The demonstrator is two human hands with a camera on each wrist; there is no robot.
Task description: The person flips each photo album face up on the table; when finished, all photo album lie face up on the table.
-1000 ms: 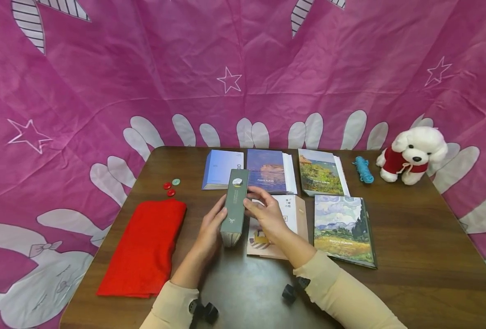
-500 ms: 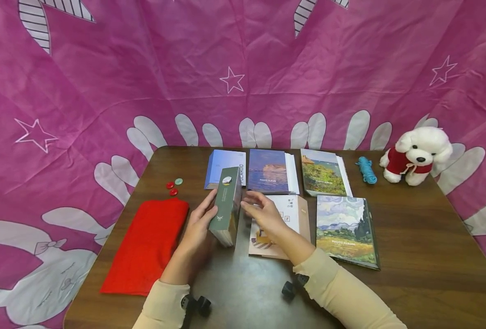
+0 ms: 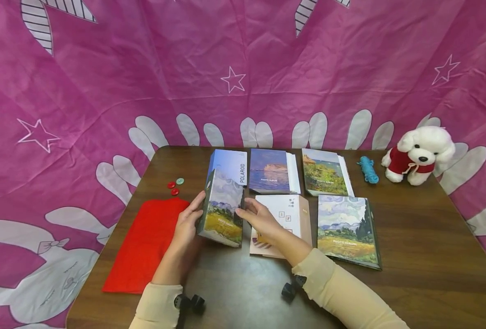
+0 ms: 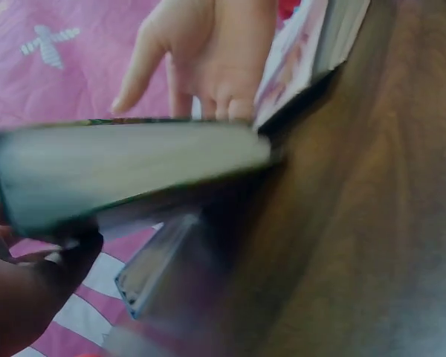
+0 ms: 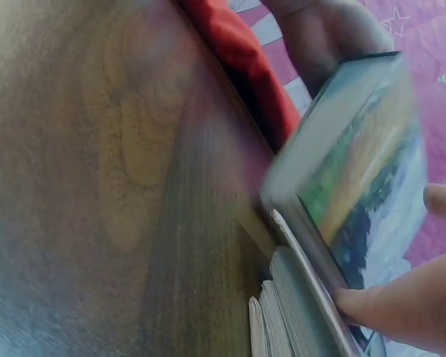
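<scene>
A thick photo album [image 3: 223, 210] with a landscape painting on its cover is tilted up at the middle of the table, cover facing right and up. My left hand [image 3: 185, 226] grips it by the dark green spine side. In the left wrist view, its thumb and fingers [image 4: 30, 290] hold the blurred album's left end. My right hand [image 3: 263, 219] is at the album's right edge, fingers extended and touching the edge. In the right wrist view, one fingertip [image 5: 357, 301] meets the cover's lower edge, while another stands off the cover.
Behind lie a blue Polaroid album [image 3: 232, 162], a purple sea album [image 3: 269, 171] and a garden album [image 3: 325, 172]. To the right are a beige album [image 3: 302, 224] and a landscape album [image 3: 347, 230]. Red cloth [image 3: 144, 246], buttons [image 3: 175, 192], blue cord [image 3: 368, 170] and a plush dog [image 3: 421, 155] surround them.
The album has turned from showing its green spine to showing its painted cover. My left hand has moved left with it; the right hand came off its edge and touches it again.
</scene>
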